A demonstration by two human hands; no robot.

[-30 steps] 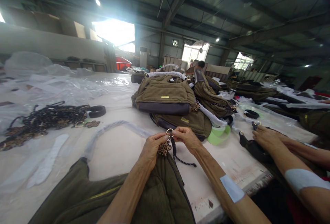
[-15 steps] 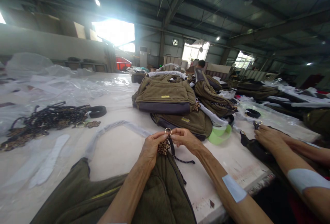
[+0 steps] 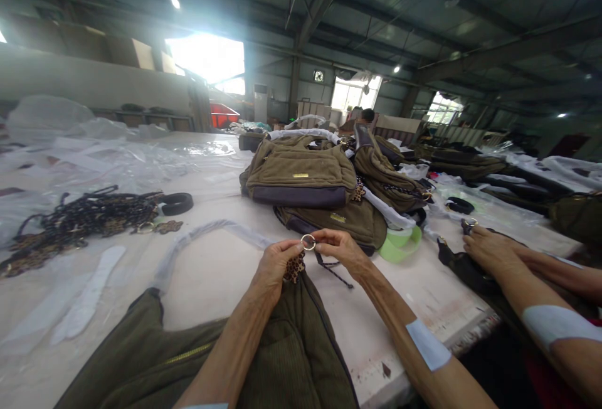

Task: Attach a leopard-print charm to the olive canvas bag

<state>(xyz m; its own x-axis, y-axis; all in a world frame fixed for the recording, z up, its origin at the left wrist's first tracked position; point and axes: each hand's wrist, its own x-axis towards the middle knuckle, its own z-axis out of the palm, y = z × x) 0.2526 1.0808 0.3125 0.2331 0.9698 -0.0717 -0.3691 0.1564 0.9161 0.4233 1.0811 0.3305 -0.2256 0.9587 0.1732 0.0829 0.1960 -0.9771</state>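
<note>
Between my two hands is a gold metal ring (image 3: 308, 243), gripped from either side by fingertips. My left hand (image 3: 275, 271) pinches its left edge, and a leopard-print charm (image 3: 294, 267) hangs just below those fingers. On the other side my right hand (image 3: 342, 249) pinches the ring's right edge, with a dark braided cord (image 3: 335, 274) dangling beneath. Under my forearms lies an olive corduroy bag (image 3: 277, 359) with a gold zipper. Its wrapped strap (image 3: 207, 230) loops away over the table. Whether the ring is joined to the bag is hidden by my fingers.
Finished-looking olive bags (image 3: 301, 174) are piled ahead on the white table (image 3: 376, 327). A tangle of cords and leopard charms (image 3: 89, 217) lies left, beside a black rolled strap (image 3: 177, 203). At right, a co-worker's hands (image 3: 489, 249) handle a dark bag. A green strip (image 3: 399, 246) lies mid-table.
The ring has turned to face me more fully, and my hands have drawn slightly apart around it. The leopard charm and the cord have shifted, the charm leftward.
</note>
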